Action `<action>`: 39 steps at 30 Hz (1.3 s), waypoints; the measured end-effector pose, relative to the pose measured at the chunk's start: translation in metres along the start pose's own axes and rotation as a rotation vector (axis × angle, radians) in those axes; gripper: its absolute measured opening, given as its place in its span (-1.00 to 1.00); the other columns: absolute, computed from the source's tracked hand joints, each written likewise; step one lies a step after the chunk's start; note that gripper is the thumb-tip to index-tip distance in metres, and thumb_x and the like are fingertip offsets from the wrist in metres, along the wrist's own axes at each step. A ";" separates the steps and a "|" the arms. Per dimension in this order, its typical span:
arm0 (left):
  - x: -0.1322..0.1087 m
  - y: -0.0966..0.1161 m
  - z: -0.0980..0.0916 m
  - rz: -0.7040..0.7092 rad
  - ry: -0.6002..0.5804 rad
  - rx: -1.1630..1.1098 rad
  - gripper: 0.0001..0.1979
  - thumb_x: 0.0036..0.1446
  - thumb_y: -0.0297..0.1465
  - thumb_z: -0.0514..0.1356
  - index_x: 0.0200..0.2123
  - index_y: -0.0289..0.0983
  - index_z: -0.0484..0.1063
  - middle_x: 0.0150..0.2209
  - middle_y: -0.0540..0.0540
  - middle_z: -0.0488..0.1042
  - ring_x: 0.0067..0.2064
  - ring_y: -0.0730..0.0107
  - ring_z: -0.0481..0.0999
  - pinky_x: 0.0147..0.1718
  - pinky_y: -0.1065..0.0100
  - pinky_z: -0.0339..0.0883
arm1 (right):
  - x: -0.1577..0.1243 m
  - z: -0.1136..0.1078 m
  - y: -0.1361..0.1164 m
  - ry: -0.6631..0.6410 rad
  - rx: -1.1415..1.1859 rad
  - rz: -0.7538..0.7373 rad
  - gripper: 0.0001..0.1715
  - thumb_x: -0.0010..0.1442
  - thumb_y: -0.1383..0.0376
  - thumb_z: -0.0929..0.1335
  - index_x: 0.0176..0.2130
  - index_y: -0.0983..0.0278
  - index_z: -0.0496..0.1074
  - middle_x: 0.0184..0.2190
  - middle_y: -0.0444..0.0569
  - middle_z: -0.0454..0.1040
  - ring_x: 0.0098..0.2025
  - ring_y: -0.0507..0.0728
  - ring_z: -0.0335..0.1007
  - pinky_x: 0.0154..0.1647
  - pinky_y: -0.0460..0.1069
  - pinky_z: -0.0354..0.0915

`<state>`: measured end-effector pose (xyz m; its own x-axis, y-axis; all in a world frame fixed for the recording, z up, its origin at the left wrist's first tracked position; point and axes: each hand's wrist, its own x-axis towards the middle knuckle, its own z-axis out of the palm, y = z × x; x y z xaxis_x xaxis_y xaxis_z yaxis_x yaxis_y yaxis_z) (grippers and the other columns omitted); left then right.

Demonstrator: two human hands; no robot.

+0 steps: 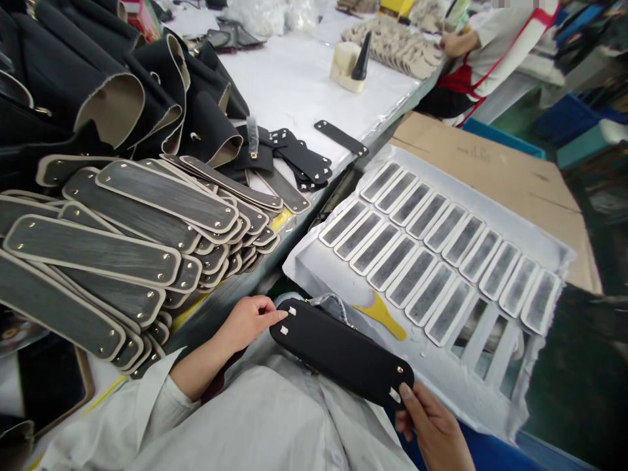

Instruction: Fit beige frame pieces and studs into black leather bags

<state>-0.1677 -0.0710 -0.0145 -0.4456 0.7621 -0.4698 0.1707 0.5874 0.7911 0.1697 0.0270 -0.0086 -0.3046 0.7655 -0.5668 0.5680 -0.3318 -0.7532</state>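
Note:
A long black leather strip (341, 353) with small metal prongs at both ends lies across my lap. My left hand (248, 319) pinches its near-left end, fingers closed on it. My right hand (432, 425) grips the other end from below, thumb on top. To the left a big pile of grey strips with cream edges and studs (122, 242) rests on the table. On the right a white sheet (495, 383) carries two rows of grey-coated strips (432, 255).
Black leather bag panels (98, 85) are heaped at the back left. Small black tabs (299, 157) lie on the white table (299, 78). A cardboard sheet (495, 170) sits under the white sheet. Another person in white sleeves (490, 39) works at the far end.

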 end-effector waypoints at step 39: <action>0.009 -0.016 0.000 -0.300 -0.032 0.281 -0.56 -0.14 0.09 0.14 -0.45 -0.17 0.42 -0.80 0.16 0.14 -0.67 0.48 0.15 -0.61 0.47 -0.04 | 0.001 -0.010 -0.007 0.007 -0.079 -0.022 -0.65 0.19 0.13 0.25 -0.53 0.28 0.23 -0.70 -0.21 0.32 -0.72 -0.07 0.23 -0.70 -0.20 0.11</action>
<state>-0.1747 -0.0733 -0.0313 -0.4853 0.5513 -0.6786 0.2731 0.8329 0.4814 0.1733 0.0355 -0.0005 -0.3126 0.7757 -0.5483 0.6202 -0.2705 -0.7363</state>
